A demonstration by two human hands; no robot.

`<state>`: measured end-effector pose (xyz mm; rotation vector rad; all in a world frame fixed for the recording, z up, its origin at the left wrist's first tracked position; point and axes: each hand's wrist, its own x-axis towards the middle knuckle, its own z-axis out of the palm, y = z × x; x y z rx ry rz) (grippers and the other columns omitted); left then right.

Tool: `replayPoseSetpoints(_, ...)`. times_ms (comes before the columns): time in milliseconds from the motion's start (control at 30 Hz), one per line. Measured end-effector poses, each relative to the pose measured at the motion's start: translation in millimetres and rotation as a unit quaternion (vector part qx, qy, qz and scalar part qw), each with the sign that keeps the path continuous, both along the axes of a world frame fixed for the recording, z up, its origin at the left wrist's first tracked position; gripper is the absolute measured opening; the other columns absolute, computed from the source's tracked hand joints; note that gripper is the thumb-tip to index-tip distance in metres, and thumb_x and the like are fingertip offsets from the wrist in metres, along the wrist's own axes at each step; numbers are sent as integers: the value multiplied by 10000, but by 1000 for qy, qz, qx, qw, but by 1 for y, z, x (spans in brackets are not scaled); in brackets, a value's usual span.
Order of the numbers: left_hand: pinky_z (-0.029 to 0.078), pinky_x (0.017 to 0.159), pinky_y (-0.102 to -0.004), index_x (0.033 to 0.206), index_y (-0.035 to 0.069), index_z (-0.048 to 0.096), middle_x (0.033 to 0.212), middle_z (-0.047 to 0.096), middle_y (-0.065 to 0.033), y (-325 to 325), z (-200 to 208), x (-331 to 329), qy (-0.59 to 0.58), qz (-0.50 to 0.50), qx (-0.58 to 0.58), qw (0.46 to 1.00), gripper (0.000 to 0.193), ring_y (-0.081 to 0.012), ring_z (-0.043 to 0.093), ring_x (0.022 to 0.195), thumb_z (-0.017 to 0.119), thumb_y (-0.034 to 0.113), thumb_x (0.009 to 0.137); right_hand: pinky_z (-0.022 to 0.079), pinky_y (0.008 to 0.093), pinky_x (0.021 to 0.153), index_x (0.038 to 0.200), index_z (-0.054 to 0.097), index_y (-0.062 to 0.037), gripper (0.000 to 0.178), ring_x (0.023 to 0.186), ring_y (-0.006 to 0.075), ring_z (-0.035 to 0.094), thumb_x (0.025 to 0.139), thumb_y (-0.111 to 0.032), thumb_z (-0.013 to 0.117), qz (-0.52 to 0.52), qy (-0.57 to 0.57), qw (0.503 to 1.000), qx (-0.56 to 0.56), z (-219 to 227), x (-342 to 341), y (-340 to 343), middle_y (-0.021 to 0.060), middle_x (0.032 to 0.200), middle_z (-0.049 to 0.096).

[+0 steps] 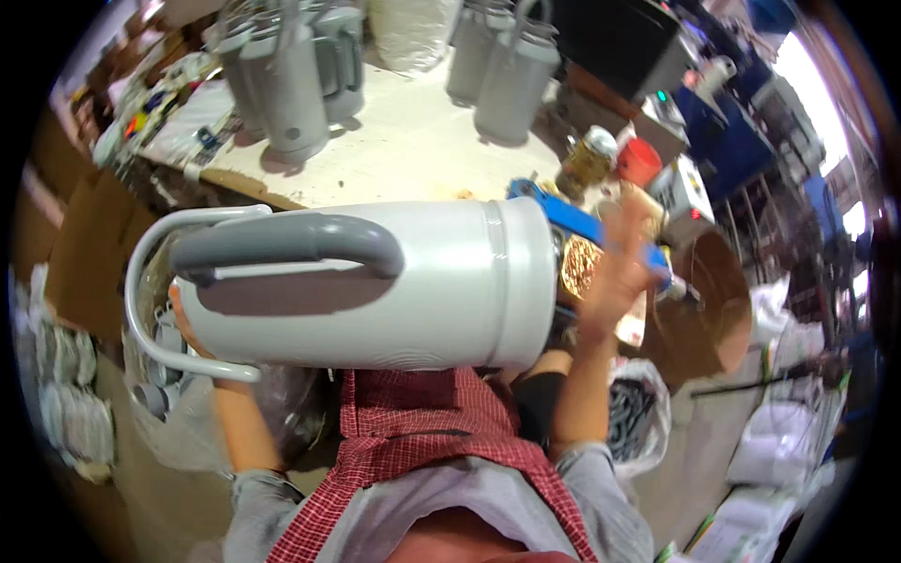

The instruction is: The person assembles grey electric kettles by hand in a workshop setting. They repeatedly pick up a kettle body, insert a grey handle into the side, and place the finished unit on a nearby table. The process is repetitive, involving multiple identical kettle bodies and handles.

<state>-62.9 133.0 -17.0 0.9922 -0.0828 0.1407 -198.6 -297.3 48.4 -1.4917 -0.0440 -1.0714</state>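
Observation:
A large light-grey jug (441, 281) lies sideways in front of me, its base toward the right. It has a dark-grey side handle (291, 244) and a pale looped carrying handle (141, 291) at its left end. My left hand (183, 324) grips that left end from beneath, most of it hidden behind the jug. My right hand (619, 267) is raised off the jug's base, blurred, with its fingers stretched out and nothing visible in them. Close behind it is a long blue tool (568, 218), whose kind I cannot make out. A container of small copper-coloured pieces (581, 266) is beside this hand.
Several similar grey jugs (286, 94) stand on the white tabletop (404, 155). A glass jar (589, 159) and a red cup (638, 161) are at the right. Below sits a bag of dark-grey handles (633, 418). A cardboard box (89, 244) stands left.

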Motion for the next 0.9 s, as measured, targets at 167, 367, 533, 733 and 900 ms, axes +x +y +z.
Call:
replayPoseSetpoints(167,475,927,-393,1310,67,487,1250,547,-114,4,-12,5,0,-5,-5,1000,562,-259,556,1093,367,498,969,3,387,1167,1483,104,25,1173,1451,262,66,741,-879,188,127,29,991,-27,2,15,45,171,1562,103)
replayPoseSetpoints(367,476,924,-387,1301,59,493,1243,552,-115,-13,-19,8,2,-52,-9,999,556,-253,559,1090,362,487,971,15,373,1167,1484,80,28,1100,1451,258,81,799,-827,185,157,97,983,0,-20,21,21,166,1564,103)
replayPoseSetpoints(533,490,896,-363,1262,27,520,1200,576,-120,-38,17,-22,-15,-8,-39,999,533,-235,580,1057,358,448,978,254,409,1096,1423,311,25,1086,1318,303,366,756,-829,383,91,108,985,-97,-31,-12,10,193,1424,376)
replayPoseSetpoints(733,523,813,-308,1198,14,557,1062,633,-103,15,-29,10,-35,18,-50,998,475,-205,627,942,374,396,984,459,433,804,1185,546,96,819,905,374,578,798,-624,601,-59,-46,948,-309,-46,9,38,235,1039,599)
replayPoseSetpoints(900,499,876,-354,1258,17,525,1118,610,-127,-55,117,-11,-103,173,101,974,448,-229,600,992,434,360,984,444,387,820,1082,569,64,591,886,310,571,883,-490,515,11,101,989,-111,-17,87,48,206,1021,587)
